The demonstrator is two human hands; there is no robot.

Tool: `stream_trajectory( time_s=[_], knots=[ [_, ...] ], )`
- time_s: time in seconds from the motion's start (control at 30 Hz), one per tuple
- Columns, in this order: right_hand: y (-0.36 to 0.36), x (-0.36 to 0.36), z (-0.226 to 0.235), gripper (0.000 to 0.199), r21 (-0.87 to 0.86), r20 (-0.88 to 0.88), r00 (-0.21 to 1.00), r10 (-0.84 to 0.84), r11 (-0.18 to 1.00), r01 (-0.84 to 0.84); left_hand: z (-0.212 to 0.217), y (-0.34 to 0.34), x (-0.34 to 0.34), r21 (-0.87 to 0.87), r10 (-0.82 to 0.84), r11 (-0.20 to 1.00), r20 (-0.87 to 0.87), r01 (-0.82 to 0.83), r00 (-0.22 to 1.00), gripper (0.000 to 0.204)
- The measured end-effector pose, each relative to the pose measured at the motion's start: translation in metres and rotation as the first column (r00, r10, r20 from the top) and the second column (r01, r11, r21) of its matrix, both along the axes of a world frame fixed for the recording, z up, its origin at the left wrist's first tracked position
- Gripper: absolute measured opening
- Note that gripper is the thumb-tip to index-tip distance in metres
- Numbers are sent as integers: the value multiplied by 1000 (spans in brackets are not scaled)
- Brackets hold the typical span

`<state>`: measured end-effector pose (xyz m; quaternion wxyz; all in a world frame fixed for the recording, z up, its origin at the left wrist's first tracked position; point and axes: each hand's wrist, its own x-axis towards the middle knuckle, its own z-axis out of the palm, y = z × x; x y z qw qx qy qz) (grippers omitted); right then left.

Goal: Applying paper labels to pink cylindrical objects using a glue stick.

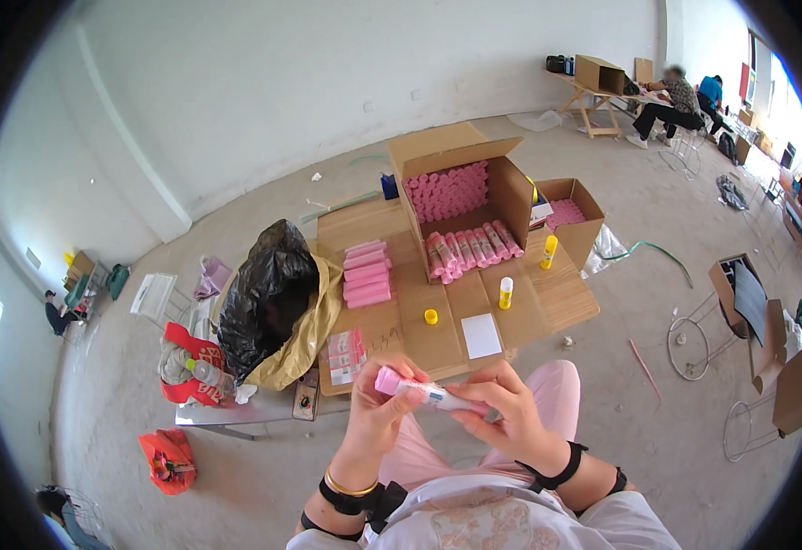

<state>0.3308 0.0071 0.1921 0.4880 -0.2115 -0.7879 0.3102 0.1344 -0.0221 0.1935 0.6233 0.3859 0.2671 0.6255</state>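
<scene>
The left hand (381, 399) and right hand (504, 401) both pinch the tube (436, 396), one toward each end, on the wearer's side of the desk (561, 312)'s near edge. Its long axis runs left to right, left end slanting deskward; the card (482, 336) near that edge lies nearer the right hand.
</scene>
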Motion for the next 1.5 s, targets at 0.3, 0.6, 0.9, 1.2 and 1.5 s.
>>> stream_trajectory(
  time_s=[0.3, 0.6, 0.9, 1.2, 1.5],
  knots=[
    [6, -5, -17, 35, -50, -28, 993, -115, 992, 113, -15, 23, -9, 347, 304, 921, -348, -180, 887, 22],
    [28, -10, -21, 31, -111, 121, 991, -56, 991, 69, -35, 47, -23, 342, 264, 937, -546, -76, 795, 22],
    [56, -34, -67, 24, -228, 39, 979, -202, 952, 206, -89, 70, 11, -354, 302, 874, -138, -332, 943, 23],
    [216, 30, -238, 37, -237, 369, 670, -644, 632, 738, -115, 104, -4, -505, 141, 863, 295, 29, 945, 53],
    [234, 5, -200, 29, -649, 240, 933, -268, 671, 359, -105, 111, -4, -417, 30, 905, 262, 85, 965, 53]
  ],
)
